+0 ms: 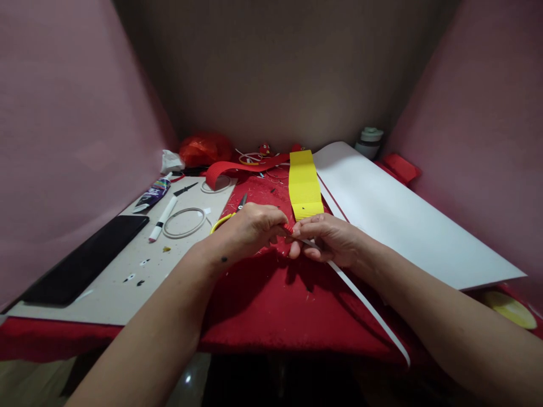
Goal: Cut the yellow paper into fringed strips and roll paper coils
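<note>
Between the fingers of my left hand (pixel 261 226) is a small red ridged paper piece (pixel 288 229). My right hand (pixel 331 237) pinches a narrow white paper strip (pixel 369 311), whose near end meets the red piece while its long tail hangs over the table's front edge. Both hands are closed, with their fingertips almost touching. Scissors (pixel 223 220) with yellow handles lie partly hidden behind my left hand. Just beyond my right hand stretches a yellow corrugated paper strip (pixel 304 181). A red corrugated strip (pixel 237 167) curls further back.
On a grey board (pixel 114 282) at left lie a black phone-like slab (pixel 89 257), a marker (pixel 163 219), a glue tube (pixel 155 191), a coiled strip (pixel 185 223) and small cut pieces. A white sheet (pixel 394 220) covers the right side. Behind it stands a jar (pixel 369 142).
</note>
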